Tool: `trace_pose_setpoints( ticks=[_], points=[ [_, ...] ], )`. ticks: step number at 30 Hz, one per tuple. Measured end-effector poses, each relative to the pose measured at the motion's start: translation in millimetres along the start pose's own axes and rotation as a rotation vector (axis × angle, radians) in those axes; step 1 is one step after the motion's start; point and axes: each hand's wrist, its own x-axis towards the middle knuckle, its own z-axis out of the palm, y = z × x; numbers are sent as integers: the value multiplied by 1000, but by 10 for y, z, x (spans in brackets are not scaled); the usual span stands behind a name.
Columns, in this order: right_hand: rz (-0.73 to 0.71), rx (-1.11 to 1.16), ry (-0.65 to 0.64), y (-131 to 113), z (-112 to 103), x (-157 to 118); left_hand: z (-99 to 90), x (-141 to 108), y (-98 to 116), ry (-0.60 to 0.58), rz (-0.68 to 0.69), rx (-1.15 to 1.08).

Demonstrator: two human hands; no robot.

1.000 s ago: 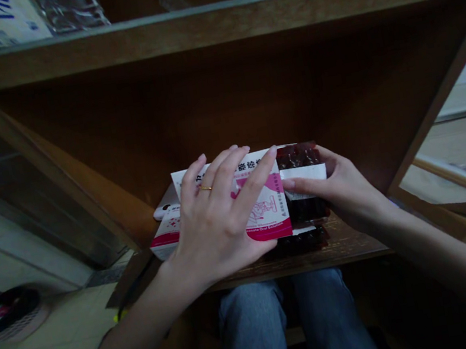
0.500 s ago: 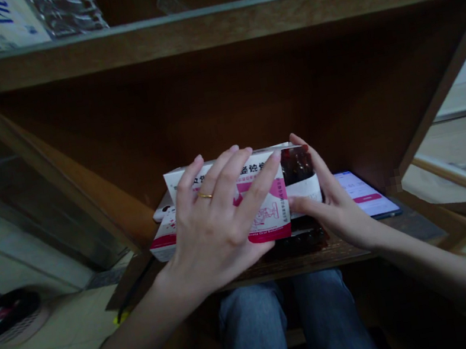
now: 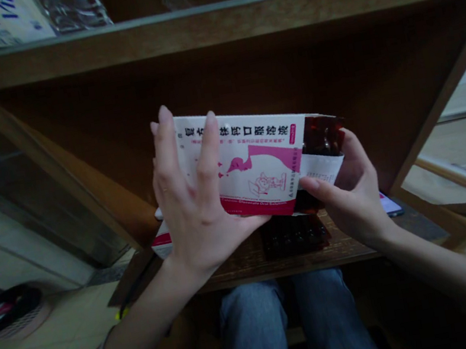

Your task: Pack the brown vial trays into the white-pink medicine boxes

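Observation:
A white and magenta oral solution box is raised above the desk and tilted, its right end lower. My left hand grips the box's left part, thumb beneath and fingers over the front. From the right end sticks out a tray of brown vials, with a folded white paper against it. My right hand pinches this tray and paper, thumb in front, fingers partly hidden behind. How far the tray reaches inside the box is hidden. Below the box, a second dark tray of vials lies on the desk.
A phone lies at the desk's right, partly behind my right hand. Another white and magenta box is at the left. A shelf board crosses above, with a carton on it. A basket stands on the floor at left.
Both hands have lifted the box with its protruding tray up and to the right, tilting it. The second vial tray on the desk is now more exposed.

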Motion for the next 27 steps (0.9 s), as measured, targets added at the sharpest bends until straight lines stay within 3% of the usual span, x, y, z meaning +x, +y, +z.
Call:
trace_pose_setpoints(
  ticks=[4, 10, 15, 19, 24, 27],
  points=[
    [27, 59, 32, -9, 8, 0, 10, 16, 18, -11, -47, -103],
    [253, 156, 56, -17, 60, -49, 48, -75, 79, -36, -50, -137],
    [133, 111, 69, -6, 37, -55, 84, -103, 65, -3, -102, -198],
    [54, 39, 108, -93, -4, -6, 155, -71, -41, -23, -186, -423],
    [119, 30, 104, -90, -10, 26, 280, -39, -105, -177, -406, -899],
    [183, 103, 98, -45, 9, 20, 312, -44, -68, -123, -591, -1043]
  ],
)
